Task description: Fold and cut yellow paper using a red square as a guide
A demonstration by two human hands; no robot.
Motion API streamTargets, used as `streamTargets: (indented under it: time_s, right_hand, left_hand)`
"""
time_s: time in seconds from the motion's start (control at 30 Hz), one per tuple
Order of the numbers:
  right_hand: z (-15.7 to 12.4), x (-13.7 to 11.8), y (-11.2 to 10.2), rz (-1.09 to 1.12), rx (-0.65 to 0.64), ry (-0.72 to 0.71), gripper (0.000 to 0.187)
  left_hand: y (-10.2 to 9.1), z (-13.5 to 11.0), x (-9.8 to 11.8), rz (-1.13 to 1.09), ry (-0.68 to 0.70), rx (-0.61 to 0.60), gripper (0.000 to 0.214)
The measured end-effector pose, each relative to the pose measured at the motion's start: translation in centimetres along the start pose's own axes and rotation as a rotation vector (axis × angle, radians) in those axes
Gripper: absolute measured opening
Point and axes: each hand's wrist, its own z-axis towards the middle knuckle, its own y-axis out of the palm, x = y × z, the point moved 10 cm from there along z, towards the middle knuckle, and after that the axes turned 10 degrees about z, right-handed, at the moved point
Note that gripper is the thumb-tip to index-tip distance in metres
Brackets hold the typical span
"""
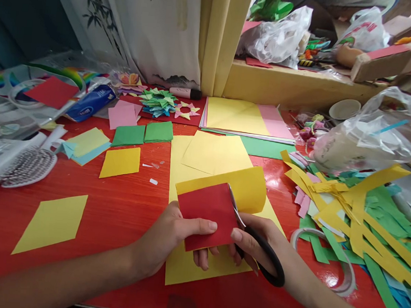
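Observation:
My left hand [170, 232] grips a red paper square [206, 209] laid over a yellow paper sheet [253, 187], thumb on top and fingers underneath. In my right hand [261, 233] are black-handled scissors [266, 257]. Their blade runs along the red square's right edge, with the yellow sheet sticking out beyond it. Below both hands, larger pale yellow sheets [177, 269] lie on the red table [117, 290]. A single light yellow square [53, 222] rests to the left, and a deeper yellow one [120, 162] sits nearer the middle.
Green squares [128, 135] and a stack of coloured paper [237, 116] lie toward the back. Paper strips [358, 220] and a tape roll [346, 276] heap up on the right. A hairbrush [31, 167] is at left; a plastic bag [376, 135] stands at back right.

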Motion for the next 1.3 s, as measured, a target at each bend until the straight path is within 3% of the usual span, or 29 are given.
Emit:
streamTargets:
  time_s: [0.67, 1.3]
  right_hand:
    - [-0.05, 0.37, -0.35, -0.152, 0.060, 0.021, 0.029]
    - [-0.38, 0.00, -0.60, -0.161, 0.127, 0.025, 0.033]
  left_hand:
    - [-0.04, -0.05, -0.34, 0.051, -0.022, 0.020, 0.026]
    - [-0.13, 0.04, -0.23, 0.061, -0.039, 0.025, 0.027]
